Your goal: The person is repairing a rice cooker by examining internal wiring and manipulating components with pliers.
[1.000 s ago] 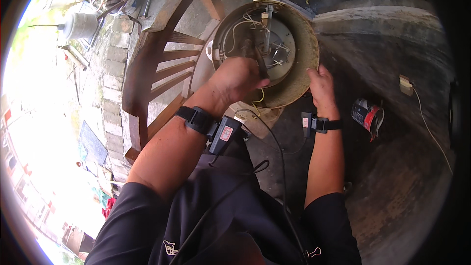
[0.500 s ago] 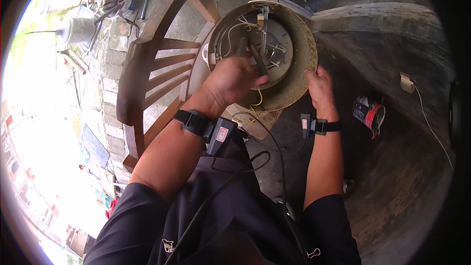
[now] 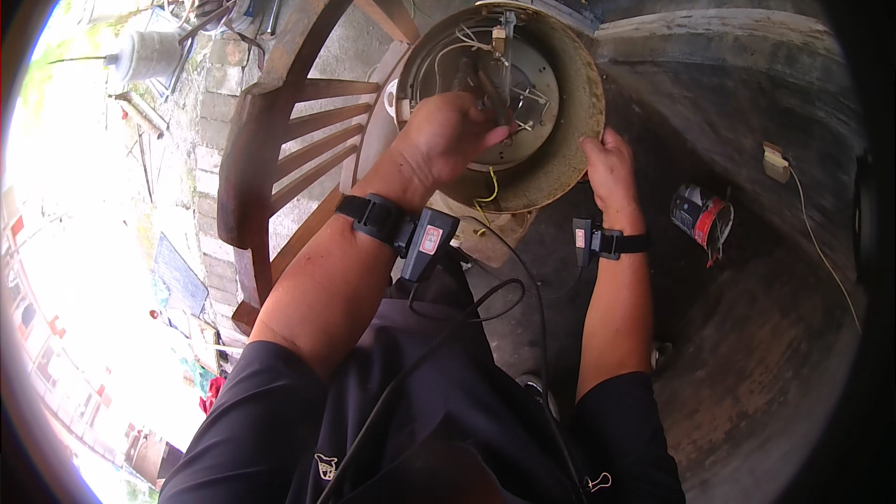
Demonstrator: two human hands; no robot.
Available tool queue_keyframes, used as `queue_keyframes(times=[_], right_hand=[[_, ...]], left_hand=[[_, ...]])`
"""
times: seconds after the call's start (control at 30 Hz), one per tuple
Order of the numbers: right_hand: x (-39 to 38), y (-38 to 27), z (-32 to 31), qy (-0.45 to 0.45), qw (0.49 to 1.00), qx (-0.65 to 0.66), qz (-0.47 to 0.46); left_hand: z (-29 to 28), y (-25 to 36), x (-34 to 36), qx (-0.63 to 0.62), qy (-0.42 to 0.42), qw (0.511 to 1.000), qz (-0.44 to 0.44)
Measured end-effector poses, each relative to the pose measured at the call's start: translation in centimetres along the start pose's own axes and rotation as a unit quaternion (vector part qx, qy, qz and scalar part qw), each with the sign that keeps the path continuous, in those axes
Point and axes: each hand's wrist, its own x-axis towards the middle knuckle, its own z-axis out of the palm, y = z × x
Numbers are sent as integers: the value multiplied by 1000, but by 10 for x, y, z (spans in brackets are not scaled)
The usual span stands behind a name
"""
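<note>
A wide round metal appliance housing [image 3: 581, 121], with a stained inner wall, stands before me. Inside lie a paler metal disc [image 3: 543, 63], white wires [image 3: 446, 56], an upright metal bracket [image 3: 507, 49] and a yellow-green wire [image 3: 490, 189]. My left hand [image 3: 448, 135] reaches over the near left of the housing, its fingers curled round a dark tool [image 3: 489, 91] that looks like pliers; its working end is hidden. At the right rim, my right hand [image 3: 610, 168] grips the housing's edge with the thumb on top.
A wooden chair [image 3: 245, 159] with slats stands close on the left. On the dark floor at right lies a red and black container [image 3: 700, 219]. A socket box [image 3: 775, 161] with a white cord is beyond it. A black cable [image 3: 411, 369] hangs across my front.
My left hand has shifted slightly away from me and to the right inside the housing, still with the dark tool. My right hand stays on the rim.
</note>
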Motion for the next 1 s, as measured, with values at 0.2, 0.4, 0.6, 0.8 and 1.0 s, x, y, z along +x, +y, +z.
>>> queue_keyframes(times=[0.2, 0.4, 0.6, 0.8, 1.0], right_hand=[[7, 16, -4, 9, 1000, -25, -2], [10, 20, -4, 4, 1000, -27, -2], [3, 11, -3, -3, 1000, 17, 2], [4, 10, -5, -2, 1000, -14, -5], [5, 12, -6, -1, 999, -39, 0]], left_hand=[[10, 4, -5, 124, 30, 992, -14], [-7, 3, 7, 116, 16, 993, -28], [9, -4, -1, 24, 49, 996, -65], [18, -6, -3, 31, 73, 996, -51], [18, -12, 1, 74, 111, 991, -28]])
